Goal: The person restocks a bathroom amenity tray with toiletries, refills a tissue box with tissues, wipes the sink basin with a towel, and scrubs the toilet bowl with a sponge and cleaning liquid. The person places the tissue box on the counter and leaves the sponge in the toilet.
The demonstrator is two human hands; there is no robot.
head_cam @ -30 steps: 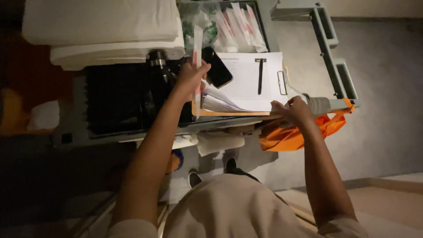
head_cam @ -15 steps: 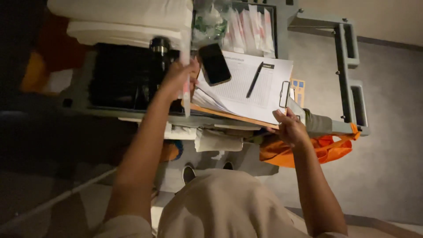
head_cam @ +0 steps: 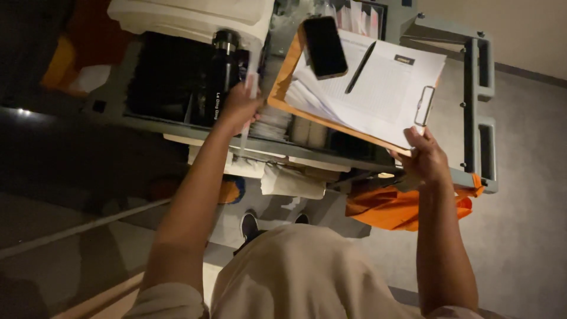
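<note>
My right hand (head_cam: pixel 426 158) gripped the clipboard (head_cam: pixel 360 88) corner, its long axis running away leftward; my left hand (head_cam: pixel 239 106) pinched a thin white packet (head_cam: pixel 253 77) upright.

cart: a grey cart (head_cam: pixel 481 127) with open compartments on top
bottle: a black bottle (head_cam: pixel 221 74) upright in the cart's dark bin
towels: folded white towels (head_cam: pixel 189 18) stacked at the far side
bag: an orange bag (head_cam: pixel 401 210) hanging below the cart
floor: grey carpet (head_cam: pixel 525 224)
</note>
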